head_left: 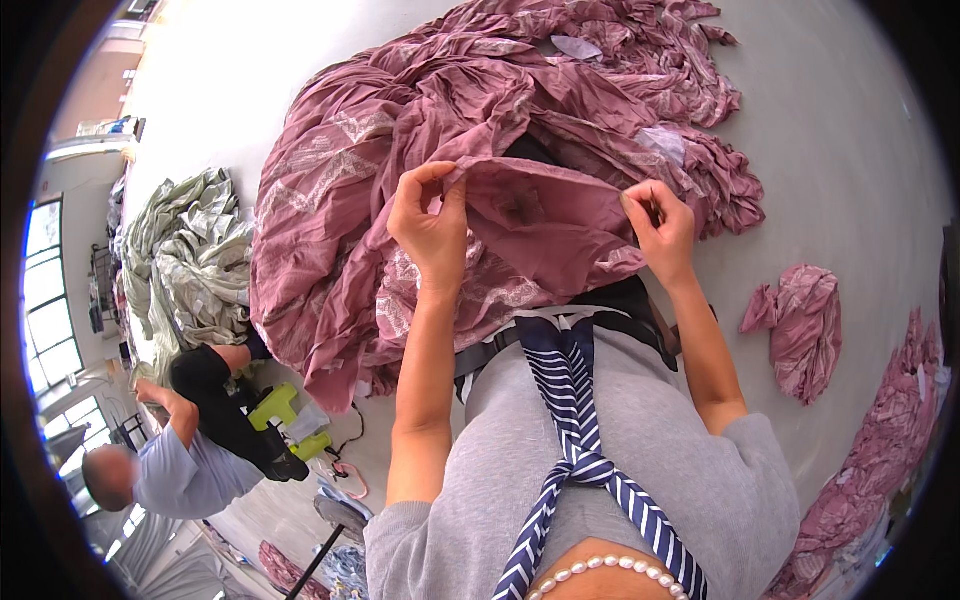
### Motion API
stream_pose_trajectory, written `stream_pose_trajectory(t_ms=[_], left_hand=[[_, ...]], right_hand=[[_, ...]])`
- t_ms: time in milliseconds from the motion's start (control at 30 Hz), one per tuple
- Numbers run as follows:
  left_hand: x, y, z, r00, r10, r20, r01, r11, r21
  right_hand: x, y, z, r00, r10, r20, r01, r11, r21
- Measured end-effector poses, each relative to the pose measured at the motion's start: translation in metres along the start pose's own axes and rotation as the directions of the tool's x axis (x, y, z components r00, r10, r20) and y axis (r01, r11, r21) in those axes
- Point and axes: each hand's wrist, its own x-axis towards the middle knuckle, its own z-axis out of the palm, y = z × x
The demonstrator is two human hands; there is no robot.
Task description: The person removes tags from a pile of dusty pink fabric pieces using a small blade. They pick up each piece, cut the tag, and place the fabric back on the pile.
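A stretch of dusty-pink patterned fabric [545,225] hangs between my two hands, its upper edge pulled out from side to side. My left hand [432,220] is closed, pinching the left end of that edge between thumb and fingers. At the opposite end, my right hand [662,230] is also closed in a pinch on the cloth. Lower down, the held part falls over my lap and runs into a large crumpled heap of the same pink fabric [350,190] in front of me. Where it joins the heap is hidden in folds.
Pale green fabric [190,250] lies heaped at the left, beside a seated co-worker [195,470] and a lime-green plastic item [285,415]. A small pink bundle [805,330] rests on the grey floor [840,180] to my right. More pink cloth [880,450] is piled at the lower right.
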Motion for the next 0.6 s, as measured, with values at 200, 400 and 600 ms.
stream_pose_trajectory(t_ms=[200,400,600], left_hand=[[-0.001,0.003,-0.017,0.936,0.351,0.013,-0.349,0.928,0.129],[-0.015,0.012,-0.016,0.987,0.155,0.03,-0.144,0.963,-0.226],[-0.022,0.012,-0.014,0.996,-0.062,0.067,0.085,0.891,-0.445]], right_hand=[[-0.011,0.001,-0.012,0.986,-0.159,-0.043,0.151,0.978,-0.141],[-0.012,0.001,-0.016,0.994,-0.105,0.029,0.108,0.978,-0.177],[-0.004,-0.005,-0.012,0.981,-0.175,0.081,0.189,0.954,-0.234]])
